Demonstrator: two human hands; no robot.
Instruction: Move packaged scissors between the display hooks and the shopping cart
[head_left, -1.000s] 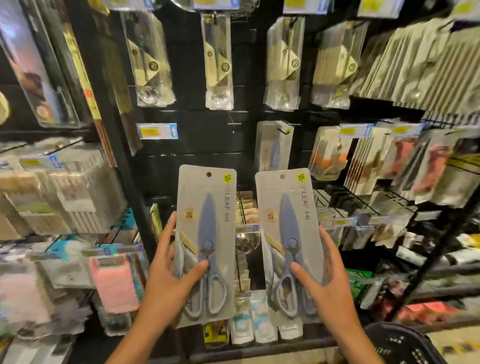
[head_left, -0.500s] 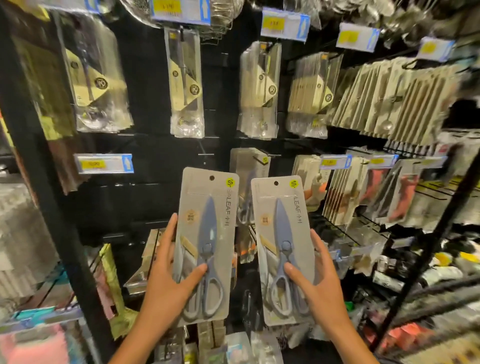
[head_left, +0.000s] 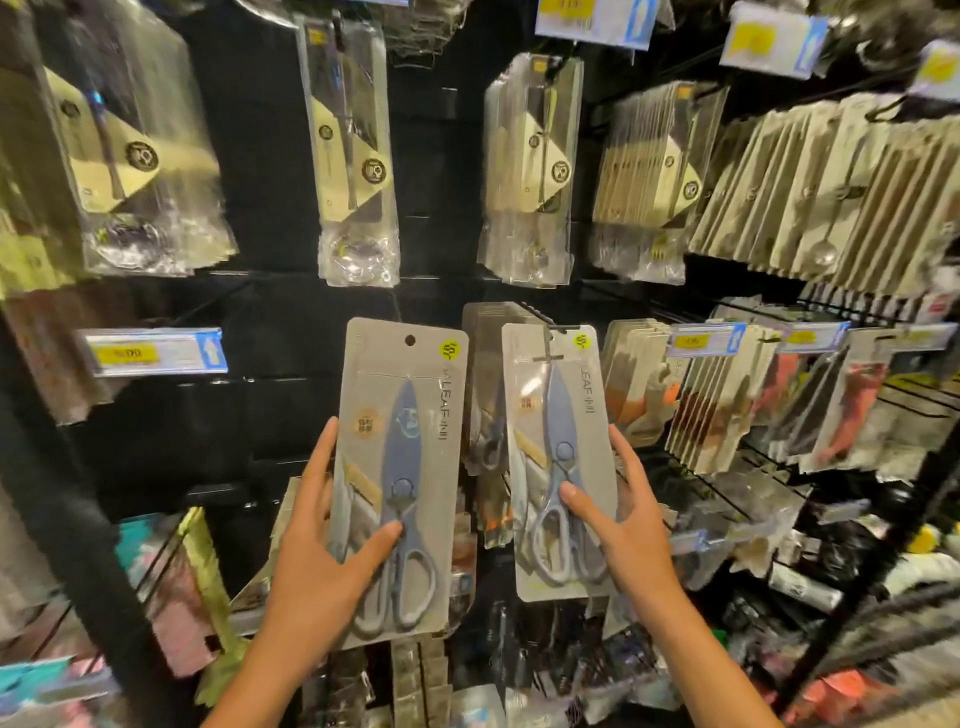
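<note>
While both my hands are loaded, nothing has been hung yet, as far as I can judge. My left hand (head_left: 322, 566) is clamped on the left scissors pack (head_left: 400, 483), thumb across the front over the handles, fingers behind the card edge. My right hand (head_left: 623, 530) clasps the right scissors pack (head_left: 558, 462) the same way, thumb on the front near the pivot. Both packs are upright, side by side, apart from each other, raised toward the display.

Progress: the hang hole (head_left: 410, 340) on the left pack shows clear, no hook through it. The right pack's top sits right at a dark hook tip (head_left: 563, 328); I cannot tell if it is threaded. Just behind and between the two packs hangs a stack of similar scissors packs (head_left: 483, 395), so I judge these two are headed onto that row. Left to do: seat both cards on hooks, let go. Shopping cart not in view.

Outward from the grips: black panel (head_left: 260, 332) with wire hooks, no flat surface here. Above my hands, clear-bagged utensil packs (head_left: 356, 156). Left of my left hand, a yellow price tag (head_left: 153, 353). Right of my right hand, dense rows of carded goods (head_left: 722, 395) and a black upright post (head_left: 883, 545). Crowded shop aisle, edges blurred, dim lighting.
</note>
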